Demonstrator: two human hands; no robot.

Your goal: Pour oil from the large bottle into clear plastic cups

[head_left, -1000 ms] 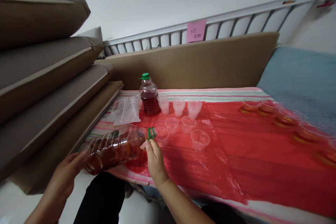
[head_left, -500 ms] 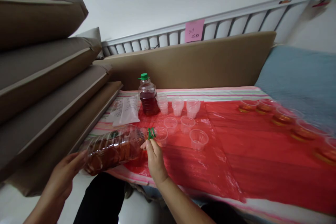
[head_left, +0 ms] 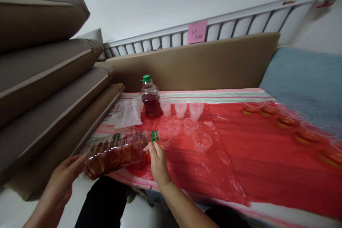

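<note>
A large clear bottle (head_left: 114, 151) of amber liquid is tilted nearly level, its green-ringed mouth over a clear cup (head_left: 164, 138). My left hand (head_left: 68, 174) supports the bottle's base, and my right hand (head_left: 158, 160) holds its neck. Empty-looking cups stand close by: one (head_left: 173, 127) behind, another (head_left: 191, 127) to its right, and a third (head_left: 202, 142) nearer the front. Whether liquid is flowing into the cup under the mouth cannot be made out.
Behind stand a green-capped bottle (head_left: 151, 103) of dark red liquid and cup stacks (head_left: 181, 108). A plastic packet (head_left: 129, 113) lies left. Several cups with amber liquid (head_left: 291, 117) line the right of the red sheet (head_left: 256, 149). Cushions (head_left: 53, 67) are piled at left.
</note>
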